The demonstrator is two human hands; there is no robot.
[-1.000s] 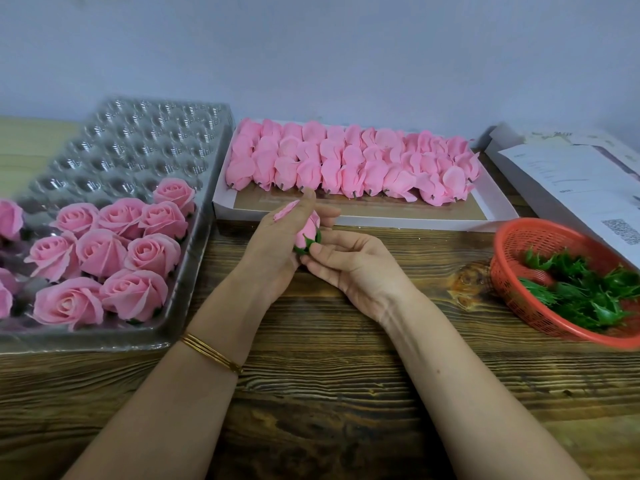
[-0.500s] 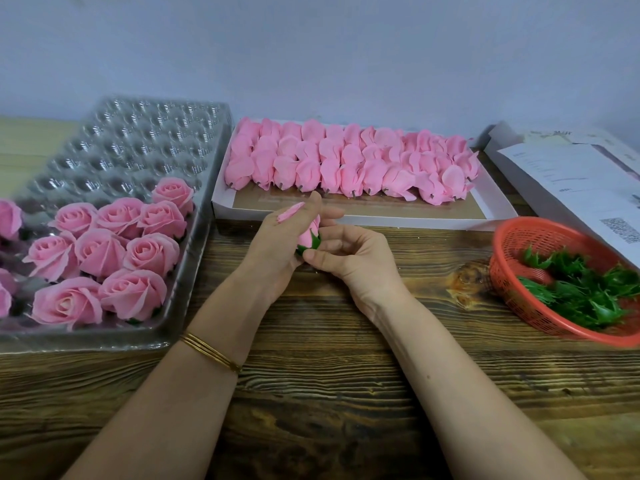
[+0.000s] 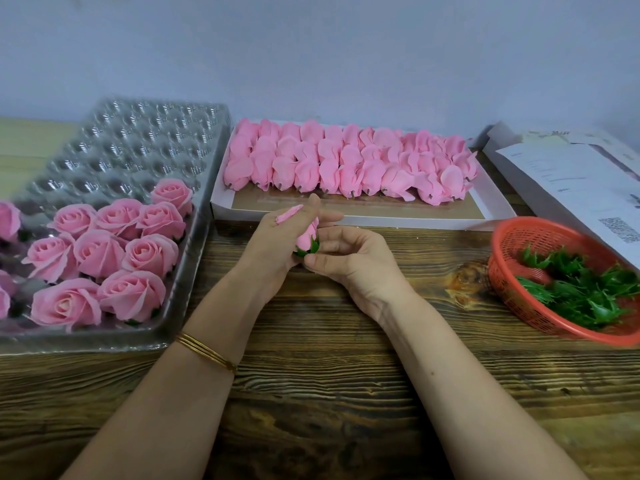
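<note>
Pink foam rosebud (image 3: 307,234), part-assembled, held just above desk centre between both hands.

Left hand (image 3: 277,245) curls its fingers round the bud, with a loose petal (image 3: 289,214) tucked at its knuckles. Right hand (image 3: 358,266) is curled, thumb and fingertips pinching the green calyx (image 3: 313,246) at the bud's base. Judged stage: calyx going on, outer petals not yet spread. At 9 o'clock, clear blister tray (image 3: 104,342), glossy and dimpled, with about a dozen finished roses (image 3: 133,256), matte and layered; many cups yet to fill. At 12 o'clock, white card box (image 3: 381,221) of unworked pink buds (image 3: 346,168), soft and folded: much left. At 3 o'clock, red mesh basket (image 3: 502,289) of jagged spare calyxes (image 3: 581,289). Desk (image 3: 311,393): dark ridged wood.
</note>
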